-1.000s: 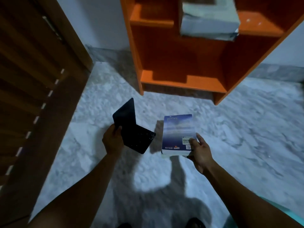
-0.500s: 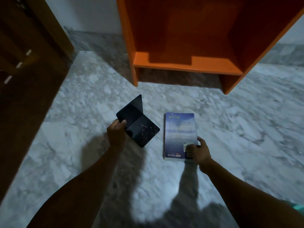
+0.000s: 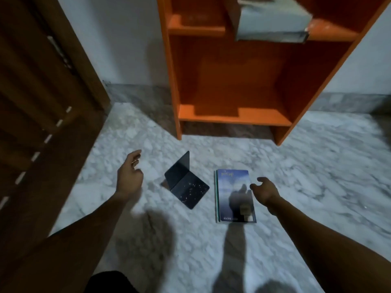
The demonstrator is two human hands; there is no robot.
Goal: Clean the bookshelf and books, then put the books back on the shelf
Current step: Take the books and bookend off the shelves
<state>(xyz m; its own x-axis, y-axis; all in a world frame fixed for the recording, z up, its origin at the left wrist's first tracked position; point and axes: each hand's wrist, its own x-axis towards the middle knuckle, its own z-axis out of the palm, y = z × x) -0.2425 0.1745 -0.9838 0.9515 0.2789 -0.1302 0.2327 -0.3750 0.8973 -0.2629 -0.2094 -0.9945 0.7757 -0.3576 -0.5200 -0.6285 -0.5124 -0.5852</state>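
Your right hand [image 3: 264, 190] hangs empty and loose just beside the blue book [image 3: 233, 195], which lies lengthwise toward the bookshelf [image 3: 232, 115]; your left hand [image 3: 129, 178], also empty, is farther off.

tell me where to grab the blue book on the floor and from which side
The blue book lies flat on the marble floor, cover up, with the right hand open just above its right edge. Likely best: come from that right side, slide fingertips under the long edge, thumb on the cover, and pinch. The dark notebook crowds the left side.
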